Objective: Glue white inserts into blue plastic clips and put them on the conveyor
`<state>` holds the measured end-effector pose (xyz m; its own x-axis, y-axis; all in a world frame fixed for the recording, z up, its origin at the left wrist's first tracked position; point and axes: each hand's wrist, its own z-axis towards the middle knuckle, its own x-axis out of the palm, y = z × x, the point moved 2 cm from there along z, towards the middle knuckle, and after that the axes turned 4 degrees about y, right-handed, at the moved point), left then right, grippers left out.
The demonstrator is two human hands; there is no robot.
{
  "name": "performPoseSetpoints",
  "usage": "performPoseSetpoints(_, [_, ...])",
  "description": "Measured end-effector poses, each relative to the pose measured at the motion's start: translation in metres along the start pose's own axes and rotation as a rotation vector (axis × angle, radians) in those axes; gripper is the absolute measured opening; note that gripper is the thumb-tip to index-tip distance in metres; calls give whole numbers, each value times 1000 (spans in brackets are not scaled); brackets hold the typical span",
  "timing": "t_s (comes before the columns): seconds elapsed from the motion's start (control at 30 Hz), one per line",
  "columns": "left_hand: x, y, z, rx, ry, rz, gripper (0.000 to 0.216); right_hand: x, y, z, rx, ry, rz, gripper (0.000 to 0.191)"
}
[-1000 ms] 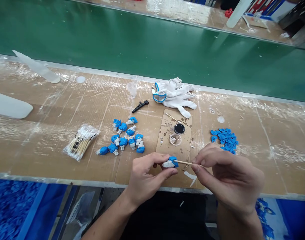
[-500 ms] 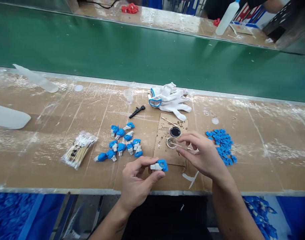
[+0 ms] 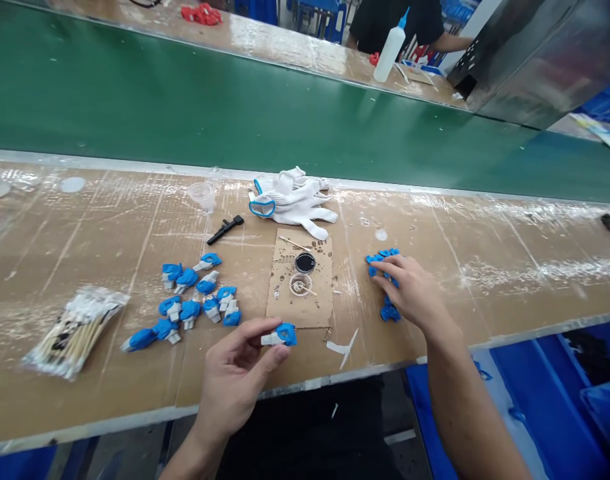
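Note:
My left hand (image 3: pixel 239 373) pinches a blue-and-grey plastic part (image 3: pixel 279 335) between thumb and fingers, above the table's near edge. Over at the pile of small blue plastic pieces (image 3: pixel 389 311), my right hand (image 3: pixel 409 293) has thumb and fingertips closed around one small blue piece (image 3: pixel 372 271). That hand hides much of the pile. Between the hands lies a stained cardboard sheet (image 3: pixel 299 310). On it are a little dish of dark liquid (image 3: pixel 305 262), a clear cup (image 3: pixel 293 285) with a cotton swab (image 3: pixel 309 290) leaning in it, and another cotton swab (image 3: pixel 295 243).
Several blue-and-grey parts (image 3: pixel 189 311) lie left of the cardboard, beside a bag of cotton swabs (image 3: pixel 77 333). White gloves (image 3: pixel 297 207) and a black tool (image 3: pixel 225 229) sit farther back. Beyond runs a green belt (image 3: pixel 185 113), with a white bottle (image 3: pixel 389 55) and a person (image 3: pixel 395 23) across it.
My right hand has let go of the cotton swab, left in the clear cup, and moved right to the blue pieces. My left hand still holds its part. The view has swung right.

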<state>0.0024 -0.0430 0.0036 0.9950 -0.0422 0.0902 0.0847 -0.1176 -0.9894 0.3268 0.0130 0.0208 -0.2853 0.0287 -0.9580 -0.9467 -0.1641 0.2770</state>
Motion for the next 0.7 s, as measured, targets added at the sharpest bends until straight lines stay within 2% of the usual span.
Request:
performPoseSetpoints(0.07, [-1,0,1,38,66,-11,24,4,1,15,-21,41,10,20])
performPoseSetpoints(0.17, [1,4,-1,23,83,-105,22,1,2,17,-29,-12,60,19])
performPoseSetpoints(0.23, [8,7,-2,-34,110,-207,25,-4,10,3,-12,-104,140,19])
performPoseSetpoints(0.33, [22,6,-2,-84,181,-350,26,-11,37,-28,28,-250,488,10])
performPoseSetpoints(0.43, [32,-1,-1,-67,227,-433,21,-11,75,-51,4,-230,850,9])
performPoseSetpoints(0.5, [35,-5,0,-59,247,-442,19,-7,97,-55,2,-185,986,12])
performPoseSetpoints(0.57, [35,-8,-1,-40,240,-414,19,-3,112,-54,0,-135,1025,11])
performPoseSetpoints(0.7, [31,-9,-3,53,197,-286,24,3,124,-45,-70,-92,928,5])
